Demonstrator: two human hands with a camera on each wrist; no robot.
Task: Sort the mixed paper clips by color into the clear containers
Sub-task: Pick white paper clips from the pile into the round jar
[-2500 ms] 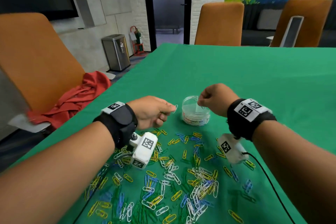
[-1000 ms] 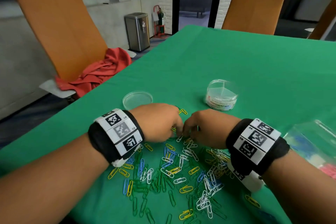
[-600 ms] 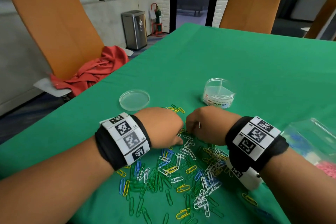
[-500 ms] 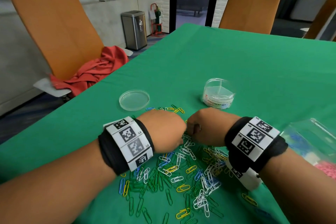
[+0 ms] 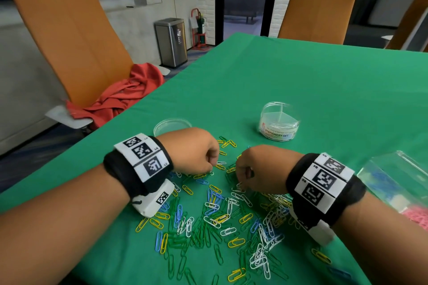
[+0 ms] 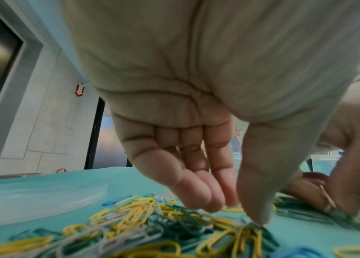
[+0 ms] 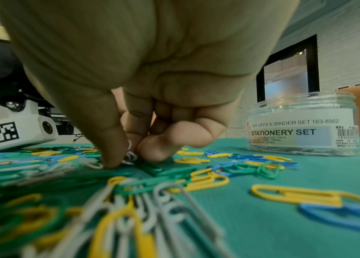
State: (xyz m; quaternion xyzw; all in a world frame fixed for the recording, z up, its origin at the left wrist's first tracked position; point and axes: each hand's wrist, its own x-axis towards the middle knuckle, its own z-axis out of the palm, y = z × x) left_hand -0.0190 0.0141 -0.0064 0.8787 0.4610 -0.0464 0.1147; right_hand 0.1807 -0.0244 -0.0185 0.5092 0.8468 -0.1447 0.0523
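Note:
Mixed paper clips in yellow, green, blue and white lie scattered on the green tablecloth. My left hand hovers low over the pile's far edge. In the left wrist view its fingers hang nearly straight and the thumb tip touches the clips; nothing is pinched. My right hand is down on the pile beside it. The right wrist view shows this hand pinching white paper clips between thumb and fingers. A clear divided jar labelled STATIONERY SET stands open beyond the hands.
The jar's clear lid lies flat on the cloth, left of the jar and behind my left hand. A clear plastic container with pink and blue clips sits at the right edge. Orange chairs stand round the table, one with a red cloth.
Both hands came down from the jar to the clip pile, and the lid now lies on the cloth. Over the last half second they shifted slightly apart along the pile.

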